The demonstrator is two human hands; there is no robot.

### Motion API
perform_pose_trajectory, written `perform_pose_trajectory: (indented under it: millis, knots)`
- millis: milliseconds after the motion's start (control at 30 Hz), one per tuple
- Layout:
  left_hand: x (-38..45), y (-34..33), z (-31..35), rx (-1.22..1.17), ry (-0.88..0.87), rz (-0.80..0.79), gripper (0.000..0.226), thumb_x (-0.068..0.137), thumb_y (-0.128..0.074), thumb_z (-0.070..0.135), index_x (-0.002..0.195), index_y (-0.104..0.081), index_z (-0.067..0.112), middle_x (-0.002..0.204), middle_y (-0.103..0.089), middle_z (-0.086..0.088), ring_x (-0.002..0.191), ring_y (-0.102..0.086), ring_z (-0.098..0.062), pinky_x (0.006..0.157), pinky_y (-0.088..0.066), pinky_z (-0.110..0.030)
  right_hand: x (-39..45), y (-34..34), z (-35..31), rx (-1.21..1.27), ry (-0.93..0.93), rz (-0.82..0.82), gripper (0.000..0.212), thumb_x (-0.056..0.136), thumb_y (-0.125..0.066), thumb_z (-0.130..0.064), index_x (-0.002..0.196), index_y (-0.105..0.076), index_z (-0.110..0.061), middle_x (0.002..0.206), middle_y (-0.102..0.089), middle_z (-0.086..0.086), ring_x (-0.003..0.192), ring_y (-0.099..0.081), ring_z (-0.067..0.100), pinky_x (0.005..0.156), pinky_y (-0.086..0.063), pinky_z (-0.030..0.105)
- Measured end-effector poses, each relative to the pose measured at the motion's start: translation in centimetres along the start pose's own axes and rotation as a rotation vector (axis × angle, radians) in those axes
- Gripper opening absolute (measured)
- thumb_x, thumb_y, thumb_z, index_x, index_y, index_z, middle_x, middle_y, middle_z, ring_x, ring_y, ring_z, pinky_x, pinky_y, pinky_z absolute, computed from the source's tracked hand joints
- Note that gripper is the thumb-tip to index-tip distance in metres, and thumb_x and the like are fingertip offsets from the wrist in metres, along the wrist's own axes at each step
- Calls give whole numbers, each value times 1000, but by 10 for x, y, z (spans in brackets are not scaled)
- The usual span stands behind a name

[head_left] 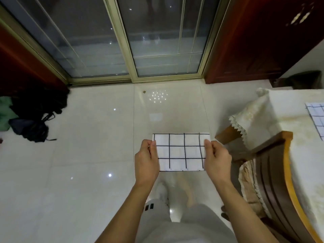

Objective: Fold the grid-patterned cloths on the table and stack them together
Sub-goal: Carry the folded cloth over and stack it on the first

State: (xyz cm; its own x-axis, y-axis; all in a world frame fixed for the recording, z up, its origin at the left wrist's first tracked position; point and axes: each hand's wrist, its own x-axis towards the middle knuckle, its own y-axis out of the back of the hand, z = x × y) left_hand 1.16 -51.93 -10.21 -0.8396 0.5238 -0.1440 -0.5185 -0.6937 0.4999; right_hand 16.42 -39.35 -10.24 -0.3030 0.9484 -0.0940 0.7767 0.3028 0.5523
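A white cloth with a black grid (181, 151), folded into a small rectangle, is held flat in the air over the floor in front of me. My left hand (146, 161) pinches its left edge and my right hand (216, 159) pinches its right edge, thumbs on top. A second grid-patterned cloth (316, 118) lies on the table at the far right, cut off by the frame edge.
The table (280, 109) under a cream lace cover stands at the right, with a wooden chair (273, 171) pushed against it. Dark bags and clothes (33, 116) lie on the shiny tile floor at the left. Sliding glass doors (122, 41) stand ahead.
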Motion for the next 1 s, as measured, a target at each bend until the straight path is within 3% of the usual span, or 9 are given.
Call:
perform_pose_trajectory:
  millis: [167,333,567,700,833,1000]
  knots:
    - [49,-14,12,20,-45,-81,26,105,-40,33,84,-51,21,53,-44,8,45,-39,-6,45,-32,-20,35,-7,-11,-26,-65,52,47,103,-49,-28,65,-41,-1,52,-41,5,50,-35,15,48,-30,22]
    - [86,-40,31,26,-91,-148,26,104,-40,31,86,-52,17,53,-44,7,46,-41,-5,45,-33,-18,70,-4,-9,-8,-130,102,48,103,-49,-30,67,-44,1,53,-44,8,51,-37,17,52,-32,36]
    - [131,-92,69,42,-151,-211,25,104,-41,30,85,-52,17,54,-42,8,48,-42,-6,46,-34,-17,133,11,8,18,-205,162,49,103,-49,-32,65,-42,-2,52,-43,5,50,-37,13,52,-35,34]
    - [164,-133,97,84,-148,-234,27,104,-40,33,85,-52,19,56,-48,4,49,-41,-6,47,-35,-21,184,27,14,45,-219,188,47,103,-49,-31,62,-39,-10,50,-41,1,44,-38,9,46,-33,24]
    - [193,-178,138,103,-184,-233,26,104,-40,32,85,-51,20,59,-54,-1,50,-45,-7,47,-36,-20,241,53,24,87,-246,214,48,102,-50,-34,62,-40,-9,49,-40,1,46,-37,15,49,-43,41]
    - [218,-243,185,100,-257,-285,25,105,-41,29,89,-54,15,63,-55,6,55,-52,-3,49,-39,-14,299,96,38,88,-253,288,48,103,-48,-34,61,-35,-13,51,-38,-1,48,-32,9,49,-31,28]
